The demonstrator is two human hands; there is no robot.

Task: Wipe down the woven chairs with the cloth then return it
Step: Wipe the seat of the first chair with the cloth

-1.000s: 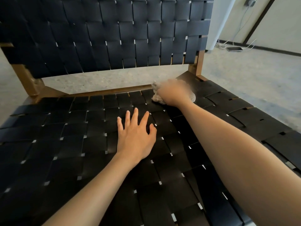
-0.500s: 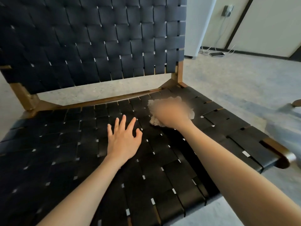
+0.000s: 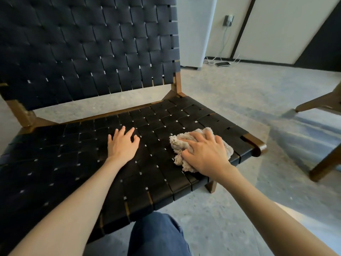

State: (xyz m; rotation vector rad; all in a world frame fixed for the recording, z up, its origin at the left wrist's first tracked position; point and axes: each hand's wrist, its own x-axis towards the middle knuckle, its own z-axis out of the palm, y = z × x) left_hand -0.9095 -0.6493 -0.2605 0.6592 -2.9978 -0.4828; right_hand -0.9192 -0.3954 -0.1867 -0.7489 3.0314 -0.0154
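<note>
Beige cloth [image 3: 178, 145] lies bunched on the black woven chair [image 3: 147, 183] seat, near its front-right corner, just inside the wooden frame end. R hand [image 3: 206, 154] on top of it, fingers [image 3: 198, 135] bent over the wad & thumb dug into the folds, gripping it vs. the weave. L hand [image 3: 122, 145] flat mid-seat, fingers released & spread, holding nothing. Second chair's wooden legs [image 3: 323, 163] at the right edge; phone [image 3: 222, 64] on the floor by the far wall.

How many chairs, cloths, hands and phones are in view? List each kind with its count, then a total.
Chairs: 2 (woven chair, second chair at right edge)
Cloth: 1
Hands: 2 (left hand, right hand)
Phone: 1
Total: 6
</note>
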